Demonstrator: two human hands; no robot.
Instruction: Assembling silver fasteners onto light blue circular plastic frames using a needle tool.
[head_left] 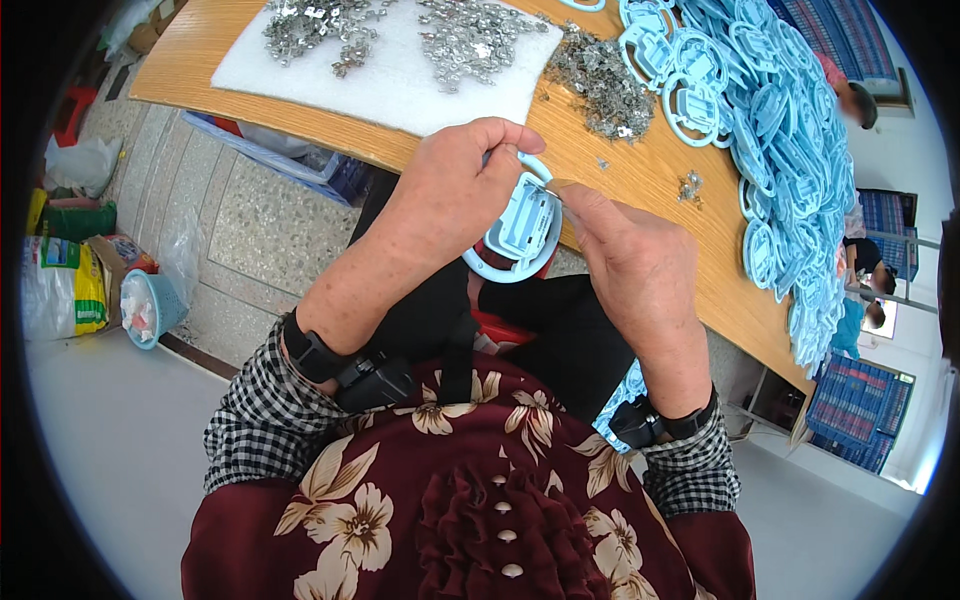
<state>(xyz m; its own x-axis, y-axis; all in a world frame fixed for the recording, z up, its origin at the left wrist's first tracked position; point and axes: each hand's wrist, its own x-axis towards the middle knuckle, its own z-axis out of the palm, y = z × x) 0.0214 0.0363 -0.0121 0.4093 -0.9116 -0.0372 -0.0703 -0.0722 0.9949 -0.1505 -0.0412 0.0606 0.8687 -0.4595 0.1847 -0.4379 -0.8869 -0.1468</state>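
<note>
Nearest the lens, a maroon floral top with checked cuffs, black wrist straps on both forearms. Above it, left hand clenched around a pale blue plastic ring part, fingers curled over its upper rim, held in the air between lap and desk edge. Right hand pinched at thumb and forefinger against the part's right rim, apparently on a small metal piece, too small to make out for certain.

Beyond the hands, a wooden desk: white foam pad bearing heaps of small metal clips, a looser grey heap straight on the wood, and a long pile of matching blue parts along the right side. On the tiled floor to the left, a small blue basket and bags.

Likely trouble: a tiny metal piece slipping from the pinch and dropping into the lap or onto the floor, since nothing sits under the hands; a piece seated crooked if pressed at an angle; a twisting ring if the left grip loosens.
</note>
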